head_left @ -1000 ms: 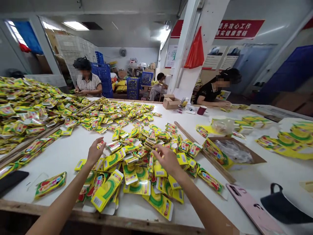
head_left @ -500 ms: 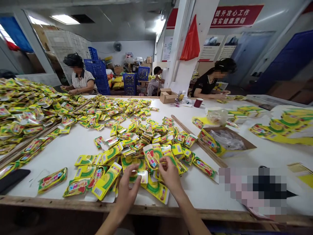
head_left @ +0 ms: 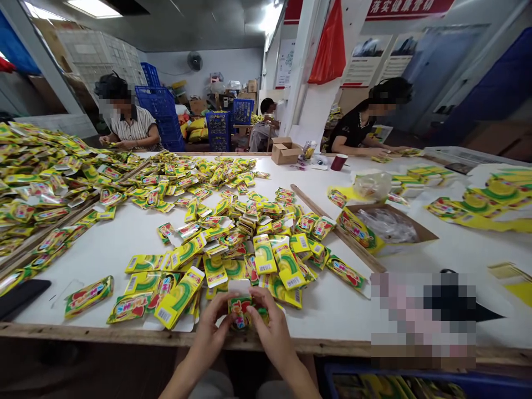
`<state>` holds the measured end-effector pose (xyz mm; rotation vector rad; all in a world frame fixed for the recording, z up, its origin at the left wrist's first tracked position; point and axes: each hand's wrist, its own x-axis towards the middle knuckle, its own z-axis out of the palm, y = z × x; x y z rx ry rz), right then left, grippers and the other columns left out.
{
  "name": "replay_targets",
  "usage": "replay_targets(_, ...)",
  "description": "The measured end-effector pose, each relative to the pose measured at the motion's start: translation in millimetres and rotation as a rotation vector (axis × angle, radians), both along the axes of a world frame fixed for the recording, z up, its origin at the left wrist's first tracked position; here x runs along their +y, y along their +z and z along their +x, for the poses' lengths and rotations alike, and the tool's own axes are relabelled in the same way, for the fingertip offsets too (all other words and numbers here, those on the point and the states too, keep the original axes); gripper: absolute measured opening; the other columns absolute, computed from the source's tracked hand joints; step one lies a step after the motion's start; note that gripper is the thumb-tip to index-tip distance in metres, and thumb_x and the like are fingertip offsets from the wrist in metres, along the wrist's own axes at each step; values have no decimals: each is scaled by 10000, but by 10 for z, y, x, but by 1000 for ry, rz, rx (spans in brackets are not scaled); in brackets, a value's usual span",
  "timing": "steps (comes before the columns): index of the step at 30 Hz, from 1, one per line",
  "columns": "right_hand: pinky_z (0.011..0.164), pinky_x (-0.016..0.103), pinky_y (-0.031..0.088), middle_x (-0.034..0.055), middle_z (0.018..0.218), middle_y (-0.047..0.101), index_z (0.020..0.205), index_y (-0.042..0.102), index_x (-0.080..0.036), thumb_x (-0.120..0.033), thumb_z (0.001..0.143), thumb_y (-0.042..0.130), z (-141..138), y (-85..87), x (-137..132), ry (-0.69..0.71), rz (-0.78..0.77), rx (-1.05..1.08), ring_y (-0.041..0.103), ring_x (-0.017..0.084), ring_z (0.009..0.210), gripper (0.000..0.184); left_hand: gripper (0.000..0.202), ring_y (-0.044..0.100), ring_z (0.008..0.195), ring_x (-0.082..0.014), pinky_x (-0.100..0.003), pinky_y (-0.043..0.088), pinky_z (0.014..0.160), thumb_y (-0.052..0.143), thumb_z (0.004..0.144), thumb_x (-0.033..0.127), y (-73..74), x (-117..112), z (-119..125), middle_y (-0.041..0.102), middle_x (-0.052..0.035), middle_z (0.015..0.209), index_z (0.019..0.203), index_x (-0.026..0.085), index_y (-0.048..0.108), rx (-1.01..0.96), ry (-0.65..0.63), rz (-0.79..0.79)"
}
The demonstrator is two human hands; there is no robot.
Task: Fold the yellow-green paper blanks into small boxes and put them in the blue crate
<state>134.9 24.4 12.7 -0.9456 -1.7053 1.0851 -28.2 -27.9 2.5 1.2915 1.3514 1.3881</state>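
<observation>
Carton [head_left: 240,311] | sides hidden by hands [head_left: 271,328] | blue crate [head_left: 494,383] cut off

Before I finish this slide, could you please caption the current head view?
Left hand and right hand hold a printed packet near the table edge, facing scattered packets.

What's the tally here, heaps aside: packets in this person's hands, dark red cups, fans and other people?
Packet between left hand and right hand: 1
Dark red cup: 1
Fan: 1
Other people (striped shirt, black top, person at the back): 3
Total: 6
</observation>
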Motion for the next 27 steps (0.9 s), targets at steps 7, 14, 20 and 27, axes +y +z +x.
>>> replay_targets(7,786,287,529,43,871,692,870,644,-220,-273,914,521,-64,73,65,-6,122,-77,663,209,865,141,180,636,1074,-249,-387,496,952,575,893,290,89,134,-20,699,-88,1091,1009,238,703,172,5,57)
replay_targets(14,843,304,529,62,1059,695,1126,616,-238,-232,920,523,-67,5,27,-72,92,-23,661,205,963,226,237,653,1057,-234,-377,519,925,590,888,273,58,168,42,693,-81,1127,1117,249,642,84,64,90)
replay_targets(20,888,346,513,72,1048,696,1002,687,-234,-250,899,585,-54,58,-2,-48,177,-58,637,227,1021,146,117,649,1019,-232,-360,517,901,608,876,260,176,122,24,704,-78,1028,948,229,695,178,57,156)
replay_targets(27,764,296,528,49,882,709,893,669,-217,-277,906,564,-118,145,32,-105,170,-70,669,206,850,122,158,678,889,-229,-327,547,788,624,859,324,191,153,51,720,-71,928,937,210,701,166,129,70)
